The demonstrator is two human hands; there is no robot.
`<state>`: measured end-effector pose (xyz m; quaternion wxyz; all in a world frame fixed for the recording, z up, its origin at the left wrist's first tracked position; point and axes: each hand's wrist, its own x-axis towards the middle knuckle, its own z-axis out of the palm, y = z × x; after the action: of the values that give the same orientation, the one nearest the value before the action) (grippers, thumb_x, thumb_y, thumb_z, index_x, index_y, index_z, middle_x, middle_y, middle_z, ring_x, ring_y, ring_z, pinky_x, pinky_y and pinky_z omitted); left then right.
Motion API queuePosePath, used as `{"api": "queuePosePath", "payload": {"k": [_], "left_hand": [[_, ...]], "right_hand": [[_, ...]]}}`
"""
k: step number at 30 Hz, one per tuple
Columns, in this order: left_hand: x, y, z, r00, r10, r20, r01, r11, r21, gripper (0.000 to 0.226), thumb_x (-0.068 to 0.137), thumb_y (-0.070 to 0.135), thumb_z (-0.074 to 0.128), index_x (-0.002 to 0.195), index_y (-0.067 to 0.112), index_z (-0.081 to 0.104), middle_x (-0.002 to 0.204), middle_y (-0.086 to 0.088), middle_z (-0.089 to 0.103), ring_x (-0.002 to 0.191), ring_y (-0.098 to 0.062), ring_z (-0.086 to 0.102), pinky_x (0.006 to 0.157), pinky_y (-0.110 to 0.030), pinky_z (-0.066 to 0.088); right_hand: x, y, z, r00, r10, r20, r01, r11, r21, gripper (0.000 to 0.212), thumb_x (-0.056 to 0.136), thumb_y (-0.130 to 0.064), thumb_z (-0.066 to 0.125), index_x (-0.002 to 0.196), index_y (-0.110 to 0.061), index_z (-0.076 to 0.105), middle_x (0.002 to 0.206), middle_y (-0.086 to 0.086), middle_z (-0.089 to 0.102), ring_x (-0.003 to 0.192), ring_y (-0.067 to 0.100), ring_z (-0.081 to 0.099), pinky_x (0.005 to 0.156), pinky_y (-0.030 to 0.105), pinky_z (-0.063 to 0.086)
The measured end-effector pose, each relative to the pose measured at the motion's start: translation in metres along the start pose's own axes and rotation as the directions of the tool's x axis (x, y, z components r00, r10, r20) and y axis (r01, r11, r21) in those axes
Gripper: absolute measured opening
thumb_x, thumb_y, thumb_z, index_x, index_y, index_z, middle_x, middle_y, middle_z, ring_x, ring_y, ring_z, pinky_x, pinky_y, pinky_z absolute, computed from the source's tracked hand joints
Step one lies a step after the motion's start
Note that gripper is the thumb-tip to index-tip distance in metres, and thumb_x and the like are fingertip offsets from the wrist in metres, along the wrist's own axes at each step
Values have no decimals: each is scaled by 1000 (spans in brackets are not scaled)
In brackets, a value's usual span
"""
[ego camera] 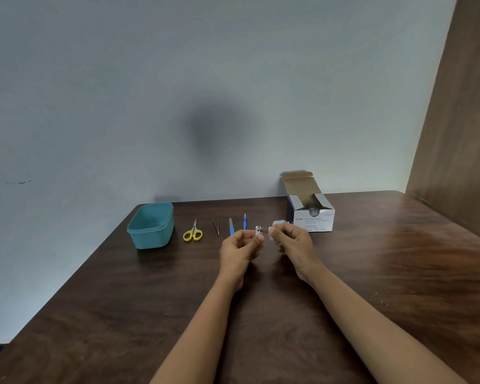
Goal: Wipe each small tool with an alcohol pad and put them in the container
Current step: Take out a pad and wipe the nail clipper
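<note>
Four tools lay on the table [372, 273] right of the container [150, 225]: scissors [193, 233], tweezers [216, 226], file [231, 227] and pick [244, 221]. Next, the left hand [240, 246] had its fingers clamped on a clipper [258, 231], above the table. The right hand [291, 239] pinched a pad [267, 237] just beside it. A box [312, 217] stood behind.

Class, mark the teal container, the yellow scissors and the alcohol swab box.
teal container [150, 239], head view, front wall.
yellow scissors [193, 230], head view, where the handles meet.
alcohol swab box [315, 223], head view, printed front face.
</note>
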<state>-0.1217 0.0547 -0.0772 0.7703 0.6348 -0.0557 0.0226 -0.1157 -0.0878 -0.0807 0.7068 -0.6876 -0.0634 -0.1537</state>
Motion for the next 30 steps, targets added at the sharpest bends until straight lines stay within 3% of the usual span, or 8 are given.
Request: {"api": "queuePosePath", "payload": {"k": [6,10,15,19,22,27,30], "left_hand": [[-2,1,4,999,35,3,-35,987,155,13,82,13,73,92,7,67,73,-3,68,62,-2,63,58,-21,45],[-2,0,5,997,73,-29,-64,971,232,13,80,14,75,88,6,68,71,-3,68,59,1,62,54,-13,46],[-5,0,4,993,114,-19,-104,952,288,13,79,17,76,85,7,70,71,-2,69,60,1,62,56,-10,47],[-3,0,4,995,100,-10,-93,950,298,14,79,17,76,86,6,70,72,-3,69,60,0,62,57,-11,48],[-3,0,4,995,97,-3,-91,947,307,14,80,16,75,86,5,69,73,-5,69,59,1,62,56,-10,47],[-3,1,4,996,93,2,-89,945,316,13,82,15,73,88,4,69,75,-6,70,59,1,62,56,-11,48],[-4,1,4,996,94,10,-92,943,321,12,81,14,73,86,3,69,73,-7,69,58,-1,62,56,-11,48]], "right_hand": [[1,-2,0,999,8,-50,-5,998,60,21,92,-20,61,77,-7,67,72,6,53,59,10,42,55,22,38],[2,-3,0,996,65,-54,-52,975,218,14,89,-17,65,83,-6,70,67,3,48,58,8,38,53,19,33],[2,-5,4,982,155,-110,-113,941,319,5,80,-17,73,83,-15,76,69,-1,58,58,6,36,56,20,31],[0,-6,4,986,128,-111,-93,956,278,6,80,-16,73,85,-14,76,68,-8,65,57,2,44,58,19,35],[0,-4,5,996,41,-75,-28,986,161,13,83,-13,71,90,-3,74,62,-11,65,55,-3,53,58,12,41],[-1,-1,4,998,-61,-11,62,998,33,10,82,-14,73,81,-4,75,75,9,70,73,10,62,70,17,49],[-1,-2,4,994,-111,10,110,993,29,8,81,-10,73,79,-3,73,70,5,65,67,7,58,66,17,49]]}}
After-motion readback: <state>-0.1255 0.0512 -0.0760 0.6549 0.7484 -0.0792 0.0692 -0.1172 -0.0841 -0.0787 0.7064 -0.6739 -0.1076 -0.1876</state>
